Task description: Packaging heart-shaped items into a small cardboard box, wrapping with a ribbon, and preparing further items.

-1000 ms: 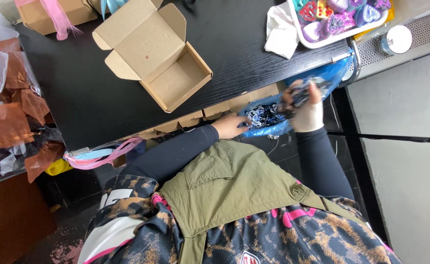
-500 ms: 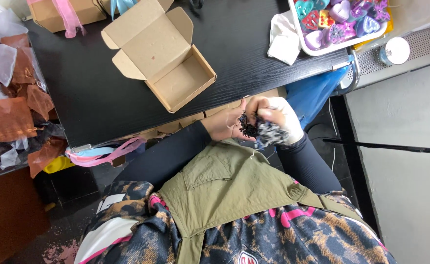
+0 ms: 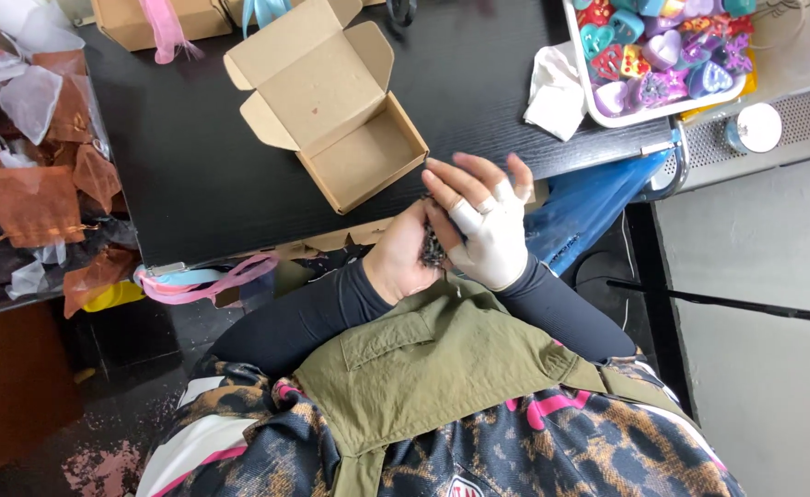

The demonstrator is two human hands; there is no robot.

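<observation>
My left hand (image 3: 403, 256) and my right hand (image 3: 480, 219) are pressed together at the near edge of the black table (image 3: 193, 175). Between the palms sits a clump of dark shredded filler (image 3: 433, 248), mostly hidden. The right hand wears a white fingerless glove and its fingers spread over the clump. An open small cardboard box (image 3: 350, 138), empty inside, lies on the table just beyond and left of my hands.
A white tray of colourful heart-shaped pieces (image 3: 663, 55) stands at the back right, with a white cloth (image 3: 552, 92) beside it. A blue bag (image 3: 589, 207) hangs under the table edge. Brown organza pouches (image 3: 37, 175) pile at the left; pink ribbon (image 3: 198, 281) dangles.
My hands rose from the blue bag under the table with a clump of dark filler and now hold it together at the table edge near the open box.
</observation>
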